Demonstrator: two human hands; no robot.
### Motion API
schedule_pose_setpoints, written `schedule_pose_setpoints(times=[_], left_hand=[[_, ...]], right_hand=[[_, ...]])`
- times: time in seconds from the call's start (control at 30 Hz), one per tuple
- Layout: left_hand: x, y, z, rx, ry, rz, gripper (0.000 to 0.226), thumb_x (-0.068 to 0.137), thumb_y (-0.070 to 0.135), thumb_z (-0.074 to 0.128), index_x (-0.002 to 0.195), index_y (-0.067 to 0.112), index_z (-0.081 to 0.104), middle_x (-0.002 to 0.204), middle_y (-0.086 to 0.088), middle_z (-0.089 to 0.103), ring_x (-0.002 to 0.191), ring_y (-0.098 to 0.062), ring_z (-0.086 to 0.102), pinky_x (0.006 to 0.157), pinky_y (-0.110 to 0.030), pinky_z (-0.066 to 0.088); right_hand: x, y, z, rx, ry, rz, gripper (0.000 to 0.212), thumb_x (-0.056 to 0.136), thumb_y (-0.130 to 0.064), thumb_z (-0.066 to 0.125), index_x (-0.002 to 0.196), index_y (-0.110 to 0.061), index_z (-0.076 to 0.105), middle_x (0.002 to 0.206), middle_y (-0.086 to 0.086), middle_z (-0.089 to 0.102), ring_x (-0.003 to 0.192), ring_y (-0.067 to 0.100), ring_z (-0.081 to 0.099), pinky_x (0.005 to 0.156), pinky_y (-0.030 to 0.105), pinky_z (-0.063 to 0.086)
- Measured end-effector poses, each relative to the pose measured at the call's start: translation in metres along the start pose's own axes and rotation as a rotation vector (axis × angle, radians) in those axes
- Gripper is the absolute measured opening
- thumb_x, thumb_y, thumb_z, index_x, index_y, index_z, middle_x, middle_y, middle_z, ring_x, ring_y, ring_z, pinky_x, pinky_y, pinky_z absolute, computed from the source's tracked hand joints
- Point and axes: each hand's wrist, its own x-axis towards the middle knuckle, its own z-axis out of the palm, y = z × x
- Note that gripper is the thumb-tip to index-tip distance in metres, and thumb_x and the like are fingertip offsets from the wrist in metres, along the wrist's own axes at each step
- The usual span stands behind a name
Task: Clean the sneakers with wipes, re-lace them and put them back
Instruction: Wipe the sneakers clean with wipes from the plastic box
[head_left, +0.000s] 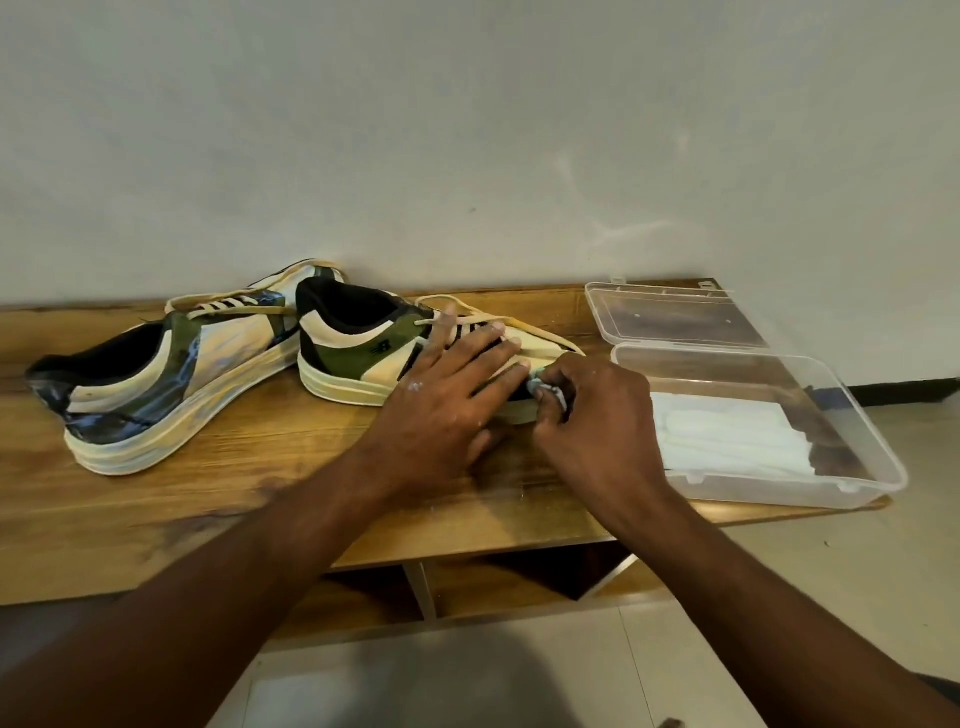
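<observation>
Left hand (447, 400) lies flat, fingers straight, pressing the near sneaker (363, 358) on the table (208, 483); right hand (597, 410) pinches a wipe (545, 387) against its toe, other sneaker (156, 384) just beside.

Plain pale grey wall (467, 130) across the far side, scuffed with faint white smears at right. Wooden bench top (208, 467) against it, warm brown grain, open cubby shelves (467, 582) underneath. Light tiled floor (753, 597) near and right, dark skirting (914, 389) at far right. Soft, even light.
</observation>
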Motion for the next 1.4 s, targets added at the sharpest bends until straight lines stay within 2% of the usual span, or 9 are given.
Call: schedule_pose_setpoints(times=[0.13,0.2,0.3,0.53,0.7,0.83,1.0,1.17,1.4], left_hand=[[0.010,0.012,-0.002,-0.016,-0.006,0.004,0.076,0.080,0.024,0.084,0.148,0.004,0.056,0.149,-0.017,0.058,0.139,-0.033,0.053,0.121,-0.048,0.036],[0.016,0.017,-0.004,-0.037,-0.046,-0.051,0.082,0.076,0.022,0.088,0.149,0.004,0.055,0.149,-0.016,0.058,0.137,-0.032,0.055,0.118,-0.046,0.039],[0.025,0.022,-0.003,-0.048,-0.094,-0.124,0.087,0.071,0.020,0.092,0.149,0.006,0.055,0.149,-0.016,0.058,0.138,-0.033,0.055,0.118,-0.046,0.040],[0.051,0.016,-0.004,0.043,-0.215,-0.201,0.088,0.070,0.036,0.092,0.146,0.012,0.055,0.141,-0.012,0.061,0.128,-0.035,0.057,0.104,-0.050,0.046],[0.060,0.024,-0.003,0.120,-0.245,-0.204,0.089,0.065,0.041,0.088,0.141,0.009,0.058,0.124,-0.012,0.067,0.114,-0.033,0.060,0.093,-0.045,0.050],[0.060,0.028,-0.008,0.111,-0.229,-0.189,0.085,0.068,0.037,0.084,0.143,0.006,0.056,0.127,-0.013,0.067,0.116,-0.034,0.060,0.096,-0.046,0.050],[0.052,0.034,-0.024,-0.022,-0.113,-0.113,0.080,0.058,0.028,0.080,0.132,0.002,0.065,0.120,-0.015,0.071,0.108,-0.036,0.065,0.094,-0.048,0.054],[0.040,0.037,-0.029,-0.203,-0.034,0.000,0.074,0.058,0.016,0.084,0.130,0.003,0.069,0.123,-0.014,0.073,0.115,-0.033,0.067,0.105,-0.050,0.053],[0.025,0.012,-0.048,-0.428,0.112,-0.159,0.059,0.066,0.015,0.064,0.124,0.014,0.074,0.121,0.000,0.074,0.118,-0.021,0.066,0.103,-0.047,0.053]], right_hand=[[0.003,0.004,-0.010,-0.068,-0.047,0.082,0.014,0.086,-0.018,0.077,0.100,-0.019,0.079,0.093,0.000,0.077,0.076,0.013,0.065,0.067,0.027,0.056],[0.004,0.006,-0.014,-0.086,-0.065,0.123,0.018,0.086,-0.019,0.078,0.104,-0.018,0.078,0.096,0.000,0.076,0.074,0.010,0.062,0.061,0.013,0.042],[0.005,0.007,-0.020,-0.083,-0.083,0.164,0.023,0.087,-0.018,0.079,0.109,-0.016,0.078,0.102,0.002,0.077,0.068,0.006,0.053,0.058,0.007,0.029],[0.005,0.008,-0.021,-0.062,-0.098,0.170,0.024,0.082,-0.015,0.078,0.106,-0.016,0.078,0.099,0.003,0.076,0.077,0.014,0.062,0.065,0.020,0.042],[0.007,0.011,-0.026,-0.048,-0.074,0.151,0.022,0.081,-0.016,0.077,0.103,-0.016,0.078,0.095,-0.001,0.076,0.069,0.008,0.054,0.058,0.007,0.031],[0.009,0.013,-0.030,-0.075,-0.039,0.151,0.022,0.084,-0.021,0.078,0.105,-0.018,0.078,0.096,-0.003,0.076,0.068,0.005,0.052,0.058,0.004,0.026],[0.016,0.018,-0.040,-0.079,0.059,0.155,0.016,0.086,-0.023,0.074,0.102,-0.019,0.077,0.094,-0.004,0.076,0.074,0.008,0.063,0.063,0.014,0.042],[0.010,0.014,-0.046,-0.071,0.038,0.169,0.015,0.088,-0.024,0.076,0.102,-0.019,0.076,0.092,-0.004,0.075,0.072,0.007,0.063,0.063,0.017,0.046],[-0.010,-0.003,-0.041,0.163,0.105,0.105,0.019,0.089,-0.021,0.080,0.108,-0.021,0.077,0.090,-0.013,0.074,0.075,0.001,0.069,0.062,0.011,0.053]])
